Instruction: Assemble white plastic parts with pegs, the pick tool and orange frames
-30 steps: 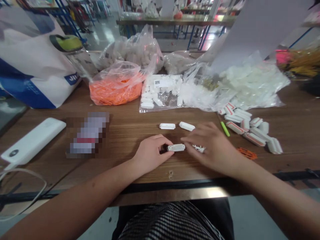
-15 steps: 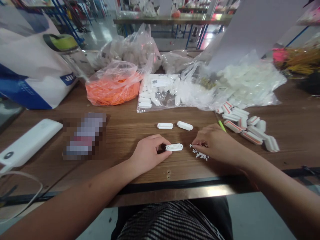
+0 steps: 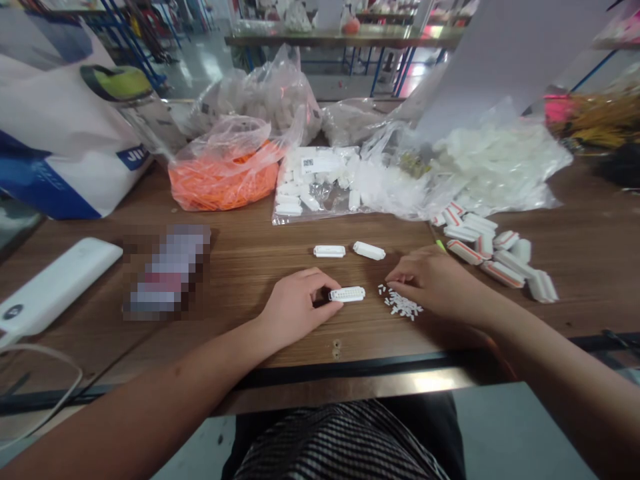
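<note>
While the left hand (image 3: pixel 295 303) pinches a white slotted housing (image 3: pixel 347 294) by its left end, between thumb and forefinger, the right hand (image 3: pixel 434 281) sits to the right, its fingertips bent down at the upper edge of a scatter of tiny white pieces (image 3: pixel 405 307). Whether one of those pieces is caught in its fingertips I cannot tell. The housing lies between the two hands, its long axis running nearly left to right, its rows of small openings turned up towards the head camera and its free end pointing at the pieces. The left hand touches it; the right is near but apart from it, and far closer to the scatter.

Beyond the housing, two more white housings (a left one (image 3: pixel 329 251) nearly level, a right one (image 3: pixel 369 251) slanting down to the right) lie on the brown wood-grain counter (image 3: pixel 235 267). Past the right hand is a heap of white blocks (image 3: pixel 505 260), several with orange stripes. Along the back stand a clear bag of orange strips (image 3: pixel 225 177) and a flat bag of white parts (image 3: pixel 320 183); a white power bank (image 3: pixel 60 283) lies at the far left. Behind, another long table (image 3: pixel 340 37) crosses the room over a pale, shiny floor (image 3: pixel 210 63).
</note>
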`<state>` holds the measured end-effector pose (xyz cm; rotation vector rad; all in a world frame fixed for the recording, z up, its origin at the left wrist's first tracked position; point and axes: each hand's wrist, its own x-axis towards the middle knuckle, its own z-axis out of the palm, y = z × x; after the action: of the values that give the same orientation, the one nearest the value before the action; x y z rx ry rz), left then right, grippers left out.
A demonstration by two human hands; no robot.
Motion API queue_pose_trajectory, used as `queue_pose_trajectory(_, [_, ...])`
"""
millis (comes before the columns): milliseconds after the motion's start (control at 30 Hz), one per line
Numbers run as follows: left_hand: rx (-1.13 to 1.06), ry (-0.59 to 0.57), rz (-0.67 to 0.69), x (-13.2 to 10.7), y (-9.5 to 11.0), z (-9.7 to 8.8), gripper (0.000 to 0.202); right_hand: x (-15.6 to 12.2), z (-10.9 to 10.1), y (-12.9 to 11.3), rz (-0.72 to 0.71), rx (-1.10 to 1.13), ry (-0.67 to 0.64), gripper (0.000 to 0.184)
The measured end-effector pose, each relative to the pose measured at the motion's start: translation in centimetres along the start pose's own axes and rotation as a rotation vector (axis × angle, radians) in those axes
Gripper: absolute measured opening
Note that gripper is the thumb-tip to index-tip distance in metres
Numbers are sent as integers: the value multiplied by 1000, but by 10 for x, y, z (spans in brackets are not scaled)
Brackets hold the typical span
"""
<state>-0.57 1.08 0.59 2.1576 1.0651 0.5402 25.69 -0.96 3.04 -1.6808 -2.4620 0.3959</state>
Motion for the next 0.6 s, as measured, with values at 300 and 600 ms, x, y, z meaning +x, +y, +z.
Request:
queue_pose_trajectory(300, [0,7,5,-1,-2,2,11,2,2,-3,-38,-94,-8,21])
queue_pose_trajectory(600, [-2,3,3,-1,-2,2,11,-2,-4,5,-37,-59,53,19])
